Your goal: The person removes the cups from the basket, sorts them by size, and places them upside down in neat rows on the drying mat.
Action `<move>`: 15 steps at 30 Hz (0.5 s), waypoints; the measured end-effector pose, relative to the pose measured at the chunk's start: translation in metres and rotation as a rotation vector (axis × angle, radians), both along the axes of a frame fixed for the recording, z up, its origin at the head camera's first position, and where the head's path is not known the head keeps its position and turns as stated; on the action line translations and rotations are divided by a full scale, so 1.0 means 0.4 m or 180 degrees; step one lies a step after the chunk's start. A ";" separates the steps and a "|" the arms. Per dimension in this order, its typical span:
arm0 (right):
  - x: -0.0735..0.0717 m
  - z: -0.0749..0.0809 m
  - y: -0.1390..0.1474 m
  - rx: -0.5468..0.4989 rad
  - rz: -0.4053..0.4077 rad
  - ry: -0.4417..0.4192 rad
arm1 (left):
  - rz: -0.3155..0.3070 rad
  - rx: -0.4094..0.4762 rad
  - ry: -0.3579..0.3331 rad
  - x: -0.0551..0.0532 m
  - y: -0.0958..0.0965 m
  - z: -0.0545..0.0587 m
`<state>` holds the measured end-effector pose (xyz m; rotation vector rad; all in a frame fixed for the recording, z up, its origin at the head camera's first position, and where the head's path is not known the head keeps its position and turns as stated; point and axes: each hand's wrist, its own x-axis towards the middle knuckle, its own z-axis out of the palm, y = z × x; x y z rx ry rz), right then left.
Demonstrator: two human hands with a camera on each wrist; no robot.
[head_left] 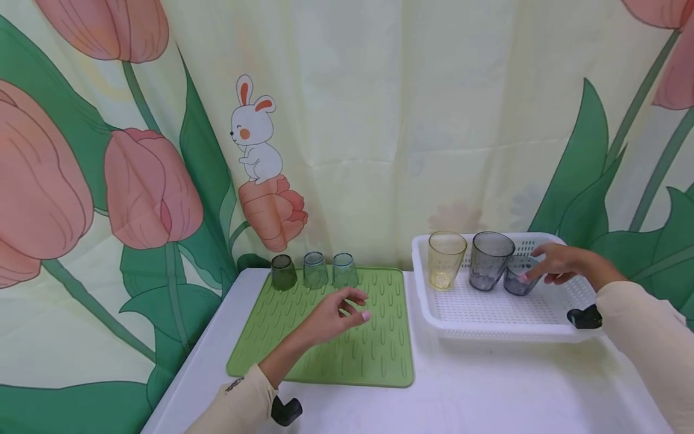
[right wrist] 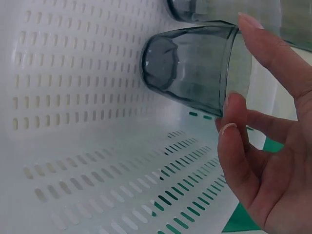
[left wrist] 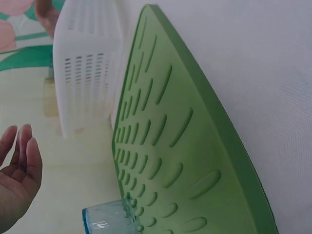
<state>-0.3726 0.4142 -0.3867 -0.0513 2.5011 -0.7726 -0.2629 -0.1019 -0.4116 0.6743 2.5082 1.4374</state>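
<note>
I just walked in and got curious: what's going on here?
A person's right hand has its fingers at the rim of a small grey glass in a white basket; how firmly it grips is hard to tell. A taller grey glass and a yellowish glass stand there too. The left hand, holding nothing, hovers over a green mat, where three small glasses stand near the back edge.

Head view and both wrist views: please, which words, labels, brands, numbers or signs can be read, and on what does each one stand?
None can be read.
A small dark mark on the left sleeve, in the head view, is too small to tell whether it is lettering.
</note>
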 end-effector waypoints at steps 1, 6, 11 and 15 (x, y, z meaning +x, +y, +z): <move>0.001 -0.001 -0.001 0.0015 0.0015 -0.0002 | 0.0000 -0.0007 0.0002 0.000 0.000 -0.001; 0.003 -0.003 -0.010 0.0087 0.0089 0.0068 | -0.0002 -0.0026 0.0000 -0.001 -0.001 -0.005; 0.002 -0.001 -0.020 0.0218 0.0150 0.0186 | -0.0033 -0.0032 -0.0013 -0.005 0.001 -0.009; 0.000 0.000 -0.023 0.0273 0.0183 0.0242 | -0.0089 -0.0042 -0.0020 -0.008 0.003 -0.009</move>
